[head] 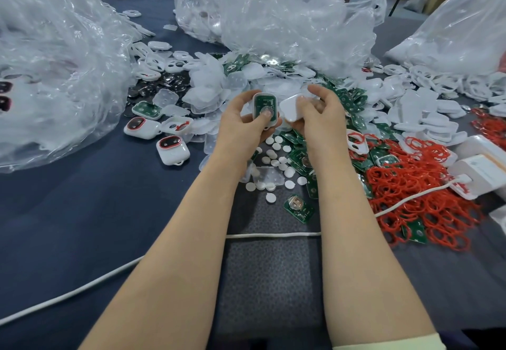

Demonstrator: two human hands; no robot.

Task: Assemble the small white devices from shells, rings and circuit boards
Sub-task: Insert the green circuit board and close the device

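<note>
The open shell (265, 110) sits in the left hand (241, 119), held up above the table (82, 212), in front of the person. A green board (263, 102) lies inside it, face up. The left fingers curl around the shell, and the thumb presses on the round silver part in the middle. The shell's long side points away from the person. Just to its right, almost touching, is a white cover (294, 110). The right hand (323, 114) grips it with curled fingers and holds it a bit tilted. I think the cover goes on next, so the right hand must bring it left, turn it to line up the same way, and the thumb must get out first. Under the hands lie little white dots (273, 155) and more loose boards (298, 207). Red rings (419, 190) are piled to the right. Two done devices (172, 150) lie to the left, near big plastic bags (54, 62).
</note>
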